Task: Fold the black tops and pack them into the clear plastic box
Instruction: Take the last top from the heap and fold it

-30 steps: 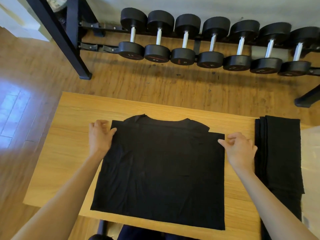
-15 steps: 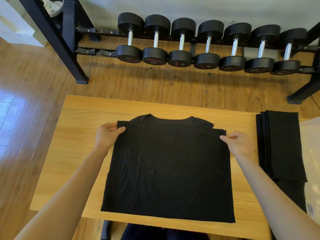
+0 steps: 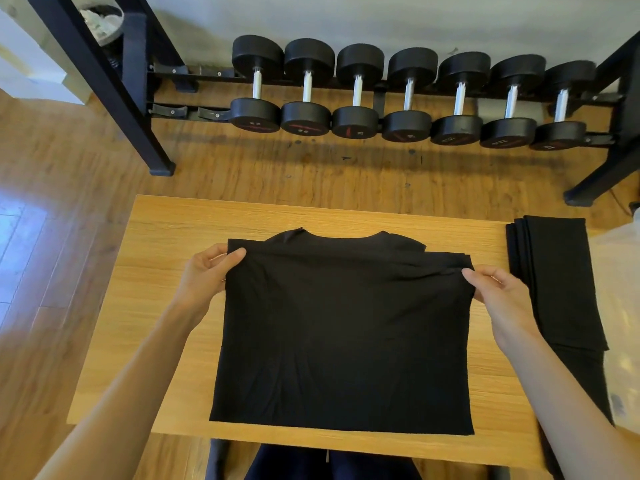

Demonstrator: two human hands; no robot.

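Both hands have gone from resting at the top's (image 3: pixel 343 327) upper corners to pinching them, left hand (image 3: pixel 207 275) and right hand (image 3: pixel 498 292) lifting the cloth, probably to fold it down.

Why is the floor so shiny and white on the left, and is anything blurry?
Head view: window light glares pale on the wood floor; the left forearm looks slightly blurred; the dumbbell rack bows from the wide lens.
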